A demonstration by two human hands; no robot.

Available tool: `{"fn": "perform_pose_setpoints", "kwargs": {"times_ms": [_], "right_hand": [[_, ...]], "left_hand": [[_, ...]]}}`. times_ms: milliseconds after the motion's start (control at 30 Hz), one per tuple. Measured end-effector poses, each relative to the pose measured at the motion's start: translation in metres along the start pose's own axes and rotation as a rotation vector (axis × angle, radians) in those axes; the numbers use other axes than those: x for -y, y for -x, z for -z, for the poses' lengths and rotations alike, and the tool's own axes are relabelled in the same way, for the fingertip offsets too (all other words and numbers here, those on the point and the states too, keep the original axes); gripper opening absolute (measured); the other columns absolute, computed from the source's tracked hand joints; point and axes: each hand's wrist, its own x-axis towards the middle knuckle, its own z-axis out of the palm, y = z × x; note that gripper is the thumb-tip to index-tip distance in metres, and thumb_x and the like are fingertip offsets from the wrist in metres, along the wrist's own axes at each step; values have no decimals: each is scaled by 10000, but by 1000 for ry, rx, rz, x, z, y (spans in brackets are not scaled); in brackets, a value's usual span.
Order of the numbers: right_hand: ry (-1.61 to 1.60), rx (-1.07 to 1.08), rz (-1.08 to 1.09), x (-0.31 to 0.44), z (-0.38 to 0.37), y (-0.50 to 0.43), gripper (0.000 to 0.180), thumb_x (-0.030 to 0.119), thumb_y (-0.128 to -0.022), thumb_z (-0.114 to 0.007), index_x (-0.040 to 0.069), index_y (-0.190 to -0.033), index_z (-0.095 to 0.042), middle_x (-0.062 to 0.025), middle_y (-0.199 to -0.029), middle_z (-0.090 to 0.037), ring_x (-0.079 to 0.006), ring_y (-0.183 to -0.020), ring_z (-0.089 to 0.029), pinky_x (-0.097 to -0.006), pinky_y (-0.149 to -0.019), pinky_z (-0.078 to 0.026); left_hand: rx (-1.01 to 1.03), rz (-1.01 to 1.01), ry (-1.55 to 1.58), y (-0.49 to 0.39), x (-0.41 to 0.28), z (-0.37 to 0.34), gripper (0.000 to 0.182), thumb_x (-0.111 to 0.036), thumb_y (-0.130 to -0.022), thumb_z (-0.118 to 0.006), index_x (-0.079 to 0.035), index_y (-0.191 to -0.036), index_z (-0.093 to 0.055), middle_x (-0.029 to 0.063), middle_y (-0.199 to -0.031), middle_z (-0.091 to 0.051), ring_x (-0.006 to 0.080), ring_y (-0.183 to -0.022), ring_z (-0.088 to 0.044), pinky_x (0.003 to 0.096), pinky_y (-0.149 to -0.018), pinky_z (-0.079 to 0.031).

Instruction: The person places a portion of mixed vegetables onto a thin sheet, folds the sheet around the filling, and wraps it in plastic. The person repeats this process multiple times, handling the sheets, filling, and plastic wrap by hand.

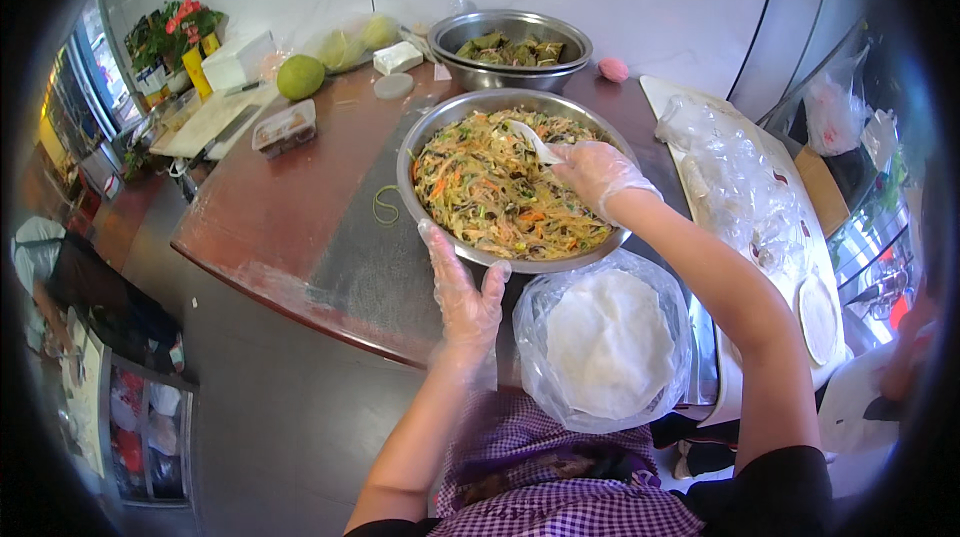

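A wide stainless steel bowl (411,199) is filled with a mixed shredded filling (495,192) of noodle-like strands, carrot shreds, dark strips and green bits. In a clear plastic glove, my right hand (596,173) grips a white spoon (531,139), whose head rests in the filling. My left hand (465,289), gloved too, is spread with thumb and fingers apart at the bowl's near left rim. Just in front of me, a stack of round white wrappers (611,342) sits in an opened clear plastic bag (529,334).
Behind stand stacked steel basins (510,76) holding leaf-wrapped parcels (517,51). To the left are a plastic food tub (285,128), a green pomelo (300,77) and a knife (236,123) on a cutting board (202,124). Plastic bags (727,169) cover a white board at right. Another person (90,282) works far left.
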Motion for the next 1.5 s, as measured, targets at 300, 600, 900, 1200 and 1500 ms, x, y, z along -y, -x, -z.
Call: {"fn": "perform_pose_setpoints", "kwargs": {"times_ms": [300,600,900,1200,1500], "right_hand": [[-466,185,36,-18,-6,6,218,236,-991,-538,86,-1045,-686,-145,-876,-678,-332,-793,-628,-411,-752,-504],[-1054,141,-260,-40,41,24,191,254,-924,-690,116,-802,-636,42,-644,-456,-96,-587,-406,-291,-531,-304],[-1036,136,-360,-37,19,44,201,285,-943,-691,98,-872,-707,61,-678,-502,-72,-595,-406,-275,-528,-294],[-913,129,-146,-61,16,60,233,338,-958,-689,119,-1019,-743,78,-636,-461,-46,-524,-345,-239,-469,-217],[-1084,-6,-309,-64,37,79,223,332,-953,-697,122,-1015,-736,76,-666,-470,-44,-553,-357,-240,-481,-244]], "left_hand": [[-7,-28,30,-2,-4,3,1018,-434,-961,-677,65,-1594,-54,350,-1640,-114,489,-1526,-163,495,-1241,-181],[-21,-38,8,0,-4,4,993,-367,-937,-721,68,-1590,-113,348,-1614,-221,487,-1502,-244,495,-1231,-218],[-39,-54,21,-1,-5,6,961,-302,-935,-715,62,-1593,-118,336,-1621,-218,477,-1505,-246,487,-1233,-220],[-33,3,58,2,-7,7,919,-245,-947,-684,41,-1603,-107,306,-1644,-192,442,-1522,-235,469,-1236,-223],[-57,3,30,2,-11,9,884,-250,-957,-656,30,-1606,-125,294,-1644,-214,426,-1525,-242,456,-1239,-219]]}}
